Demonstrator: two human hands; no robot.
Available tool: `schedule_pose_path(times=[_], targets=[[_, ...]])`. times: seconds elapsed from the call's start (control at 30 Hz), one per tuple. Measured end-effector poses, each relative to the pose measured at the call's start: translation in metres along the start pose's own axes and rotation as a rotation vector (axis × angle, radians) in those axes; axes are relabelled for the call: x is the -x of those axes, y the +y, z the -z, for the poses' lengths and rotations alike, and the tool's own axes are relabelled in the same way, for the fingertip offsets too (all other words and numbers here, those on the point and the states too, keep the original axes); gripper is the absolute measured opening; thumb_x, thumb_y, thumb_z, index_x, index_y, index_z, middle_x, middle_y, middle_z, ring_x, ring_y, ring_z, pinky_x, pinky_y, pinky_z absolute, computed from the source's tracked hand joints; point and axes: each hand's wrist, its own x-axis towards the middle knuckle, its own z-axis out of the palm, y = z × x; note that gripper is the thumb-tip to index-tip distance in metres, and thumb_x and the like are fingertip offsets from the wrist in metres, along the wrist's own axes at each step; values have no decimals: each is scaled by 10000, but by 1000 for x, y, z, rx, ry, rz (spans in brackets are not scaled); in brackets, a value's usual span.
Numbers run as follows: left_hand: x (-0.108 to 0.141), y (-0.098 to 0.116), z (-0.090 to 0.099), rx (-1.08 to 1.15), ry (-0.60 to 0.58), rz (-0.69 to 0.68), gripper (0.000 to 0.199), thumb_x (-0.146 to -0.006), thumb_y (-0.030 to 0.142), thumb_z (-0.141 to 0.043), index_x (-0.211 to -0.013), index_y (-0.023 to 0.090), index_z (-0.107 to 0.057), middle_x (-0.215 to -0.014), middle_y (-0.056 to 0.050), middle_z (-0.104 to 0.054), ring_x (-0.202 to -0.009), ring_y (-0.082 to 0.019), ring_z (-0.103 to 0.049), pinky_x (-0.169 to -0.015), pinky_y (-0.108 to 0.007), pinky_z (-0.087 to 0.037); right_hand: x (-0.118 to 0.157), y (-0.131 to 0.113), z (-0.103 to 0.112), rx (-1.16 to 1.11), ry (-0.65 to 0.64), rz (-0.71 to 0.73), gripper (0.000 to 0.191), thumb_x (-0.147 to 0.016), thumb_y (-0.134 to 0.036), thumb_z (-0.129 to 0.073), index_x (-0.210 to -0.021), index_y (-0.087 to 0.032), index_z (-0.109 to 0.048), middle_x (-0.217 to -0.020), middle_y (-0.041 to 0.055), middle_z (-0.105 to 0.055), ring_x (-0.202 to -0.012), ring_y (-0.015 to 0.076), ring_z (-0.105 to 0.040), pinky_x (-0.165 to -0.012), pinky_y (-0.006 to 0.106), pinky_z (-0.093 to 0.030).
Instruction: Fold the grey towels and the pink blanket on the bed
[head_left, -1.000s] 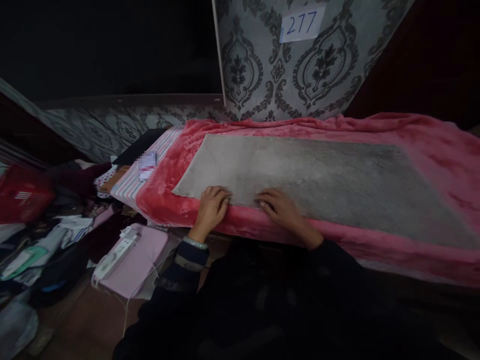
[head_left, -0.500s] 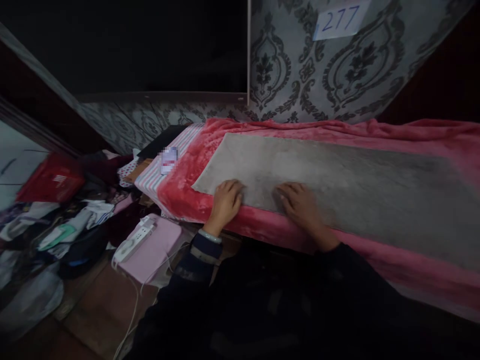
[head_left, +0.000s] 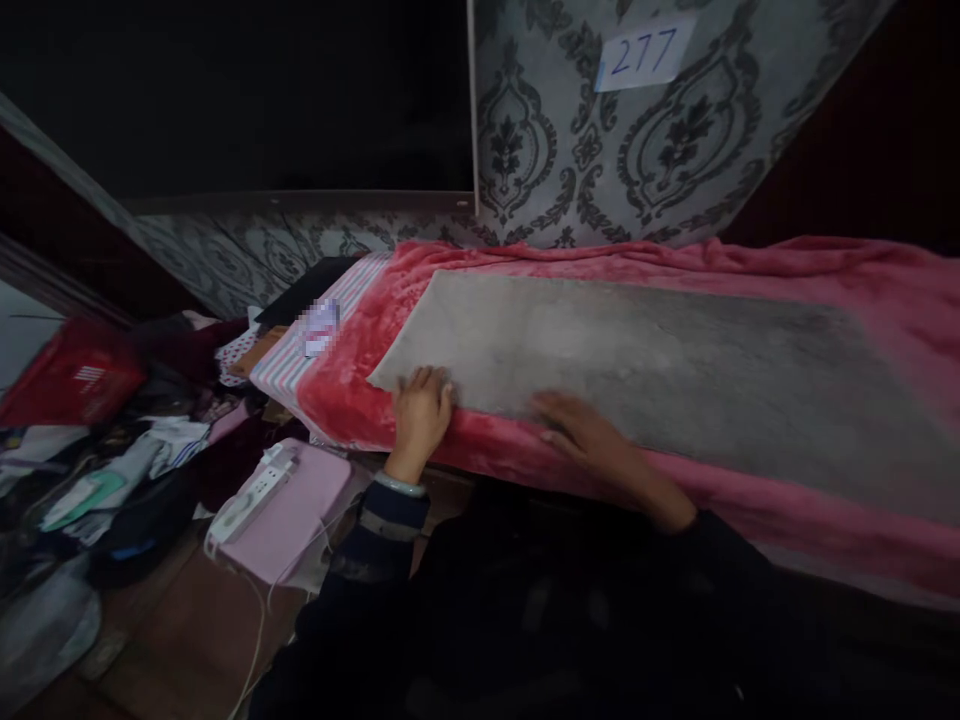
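Observation:
A long grey cloth (head_left: 600,340) lies flat over a red and pink blanket (head_left: 352,390). On the cloth's front edge, close to its left corner, rests my left hand (head_left: 422,412), fingers lying on the fabric and holding nothing. Farther right along the same edge is my right hand (head_left: 581,428), slightly blurred, its fingers stretched out to the left over the cloth, nothing in its grasp. Striped fabric (head_left: 289,375) shows under the blanket's left end, with a small pixelated item (head_left: 319,328) on it.
A power strip (head_left: 255,495) sits on a pink case (head_left: 300,520) at the lower left, with white cables trailing down. Piled clothes (head_left: 120,480) and a red bag (head_left: 75,375) lie at the left. Behind stand a dark screen (head_left: 262,100) and patterned wall with a "277" paper (head_left: 645,52).
My left hand has shifted left toward the cloth's corner. The right hand has turned, its fingers now pointing more to the left. The camera view has swung slightly right.

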Motion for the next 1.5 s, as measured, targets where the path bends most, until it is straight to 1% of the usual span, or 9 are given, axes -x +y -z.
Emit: schedule_pose_path(times=[0.13, 0.23, 0.5, 0.7, 0.8, 0.97, 1.2, 1.37, 1.5], targets=[[-27, 61, -4, 71, -26, -262, 509, -1029, 391, -381, -1496, 215, -483, -1617, -132, -406, -1518, -306, -329, -1232, -620, -219, 11, 42, 33, 145, 170, -290, 572, -1057, -485, -317, -1577, -264, -402, -1602, 102, -412, -1507, 345, -295, -1160, 627, -319], [-34, 96, -18, 70, -113, -422, 576, -1011, 433, -438, -1555, 245, -399, -1668, -112, -307, -1551, -332, -242, -1225, -666, -185, 29, 66, 35, 269, 96, -436, 571, -1042, -521, -352, -1571, -315, -409, -1633, 87, -358, -1506, 396, -268, -1124, 696, -306], [-21, 97, -45, -11, -211, -490, 538, -1028, 413, -356, -1547, 287, -425, -1647, -62, -354, -1536, -320, -283, -1227, -642, -209, 68, 43, 13, 296, 39, -385, 550, -1055, -502, -362, -1583, -349, -380, -1670, 27, -268, -1530, 354, -225, -1180, 632, -254], [-33, 107, -35, 62, -220, -476, 531, -1011, 404, -360, -1445, 170, -558, -1535, -136, -516, -1458, -335, -430, -1184, -582, -349, 84, 47, 51, 78, 58, -318, 520, -1063, -496, -373, -1517, -282, -506, -1550, 73, -489, -1453, 269, -411, -1181, 498, -349], [-48, 141, -36, 186, -218, -597, 522, -1011, 401, -357, -1437, 179, -559, -1500, -121, -561, -1412, -271, -498, -1180, -479, -391, 90, 82, 82, 133, 174, -493, 542, -1073, -452, -344, -1540, -210, -474, -1570, 114, -456, -1470, 267, -385, -1196, 483, -326], [-44, 197, -54, 60, -226, -699, 529, -993, 395, -424, -1496, 250, -500, -1626, -110, -390, -1507, -362, -337, -1184, -663, -284, 115, 125, 86, 336, 157, -859, 582, -1052, -499, -380, -1581, -256, -402, -1646, 97, -320, -1512, 378, -270, -1160, 634, -290], [-27, 185, -66, 11, -210, -753, 534, -1019, 402, -360, -1529, 284, -461, -1633, -82, -377, -1521, -356, -309, -1196, -662, -267, 156, 104, 53, 430, 206, -864, 537, -1057, -448, -343, -1559, -283, -439, -1630, 76, -359, -1492, 348, -319, -1160, 599, -297], [-26, 183, -66, -26, -186, -764, 551, -1022, 407, -335, -1535, 246, -454, -1631, -99, -373, -1520, -365, -308, -1185, -666, -282, 164, 108, 77, 329, 239, -820, 508, -1057, -401, -331, -1466, -211, -565, -1505, 113, -536, -1374, 293, -484, -1118, 488, -396], [-25, 185, -66, -53, -160, -769, 555, -1025, 410, -324, -1540, 243, -443, -1628, -104, -375, -1519, -357, -316, -1181, -662, -289, 169, 128, 90, 408, 283, -956, 576, -1057, -429, -322, -1541, -145, -455, -1583, 146, -428, -1457, 319, -382, -1171, 521, -320]])
